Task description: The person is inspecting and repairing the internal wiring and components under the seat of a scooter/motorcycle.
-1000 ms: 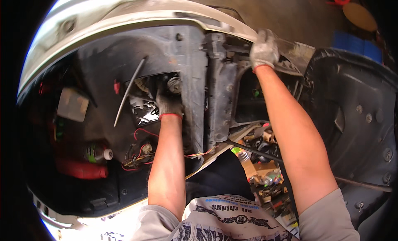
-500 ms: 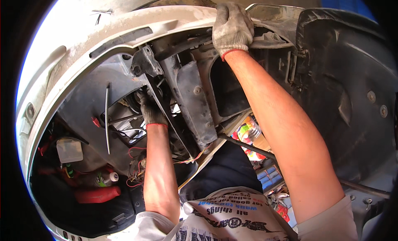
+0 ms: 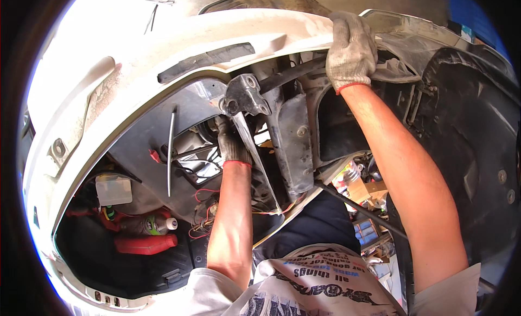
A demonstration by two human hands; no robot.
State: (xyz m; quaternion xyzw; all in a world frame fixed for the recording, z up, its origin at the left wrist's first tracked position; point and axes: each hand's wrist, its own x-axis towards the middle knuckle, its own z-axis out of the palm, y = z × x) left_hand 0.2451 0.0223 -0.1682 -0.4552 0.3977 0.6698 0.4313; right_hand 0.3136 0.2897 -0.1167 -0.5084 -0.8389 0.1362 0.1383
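Observation:
My right hand [image 3: 351, 51], in a grey knit glove with a red cuff, is hooked over the upper edge of a white vehicle body panel [image 3: 296, 24]. Its fingers bend across the rim. My left hand [image 3: 234, 145], gloved the same way, reaches into an opening in the dark inner panel [image 3: 146, 147]. The fingers there are mostly hidden among shadowed parts, so what they touch does not show. Just above that hand sits a dark metal bracket [image 3: 247, 94], with a narrow metal strut [image 3: 255, 153] running down beside my wrist.
A thin light rod [image 3: 171, 153] stands left of the opening. Loose coloured wires [image 3: 202, 225] hang by my left forearm. The lower-left bay holds a translucent box [image 3: 114, 190], a capped bottle [image 3: 153, 226] and a red container [image 3: 146, 244]. A black bar [image 3: 361, 210] crosses under my right arm.
The vehicle and both arms appear further right in the picture as the view shifts. Both hands keep their places on the vehicle.

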